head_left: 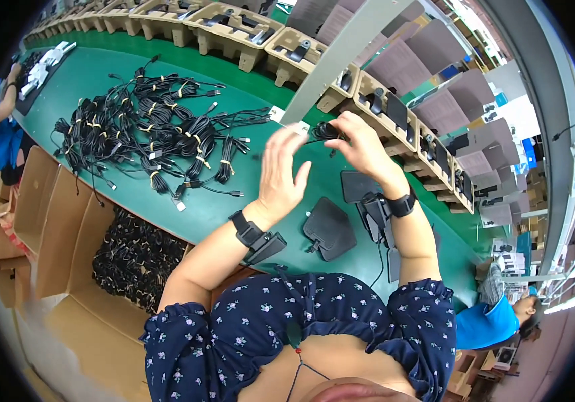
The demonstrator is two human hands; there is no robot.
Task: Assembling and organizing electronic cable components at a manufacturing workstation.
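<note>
My right hand [362, 149] is closed on a small coiled bundle of black cable [324, 130], held above the far side of the green table [254, 234]. To its left, my left hand [279, 175] is raised over the table with fingers stretched and thumb apart, holding nothing. A large heap of black cables [160, 124], many tied with pale bands, spreads to the left of my left hand. One cable end seems to run from the held bundle toward my left fingers. Black straps with small devices sit on both my wrists.
A flat black pad-like piece [329, 228] lies between my forearms. Moulded brown trays [234, 37] with black parts line the table's far side, behind a metal post [331, 67]. An open cardboard box [86, 248] full of black cables stands left. People in blue work at both sides.
</note>
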